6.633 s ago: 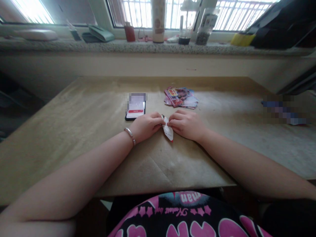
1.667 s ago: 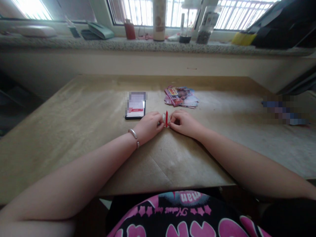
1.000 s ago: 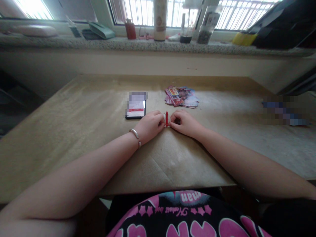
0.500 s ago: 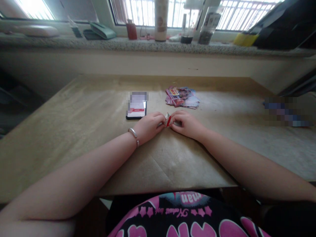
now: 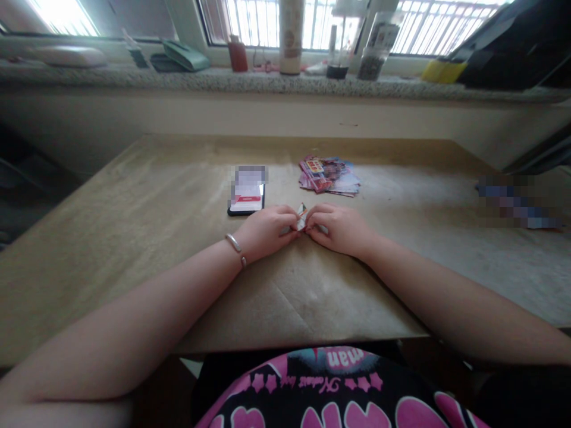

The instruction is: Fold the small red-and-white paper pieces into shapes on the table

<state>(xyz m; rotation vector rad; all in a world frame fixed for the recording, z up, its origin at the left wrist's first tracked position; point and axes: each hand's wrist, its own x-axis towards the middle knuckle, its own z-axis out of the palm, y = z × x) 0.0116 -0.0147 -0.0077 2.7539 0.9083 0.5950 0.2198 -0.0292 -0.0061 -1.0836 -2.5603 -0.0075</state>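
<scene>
Between my two hands is a small folded piece of paper (image 5: 302, 217), whitish with a bit of red or orange, held close above the table. My left hand (image 5: 271, 230), with a silver bracelet at the wrist, pinches its left side. The fingers of my right hand (image 5: 339, 228) are closed on its right side. Fingertips hide much of the paper. Just beyond my left hand lies a phone (image 5: 247, 190) with its screen lit. Past my right hand is a fanned pile of colourful printed cards or leaflets (image 5: 329, 176).
The table (image 5: 169, 196) has a pale brown, creased cover. A blurred bluish item (image 5: 513, 205) lies at its right side. On the stone windowsill (image 5: 178, 77) stand a red bottle (image 5: 238, 53), a tall pale cylinder (image 5: 292, 38), a green case (image 5: 185, 55) and a yellow object (image 5: 444, 71).
The paper has turned between my fingers: its red stripe faced up before, and mostly white shows now. Both hands have shifted slightly. The phone and the pile stay put.
</scene>
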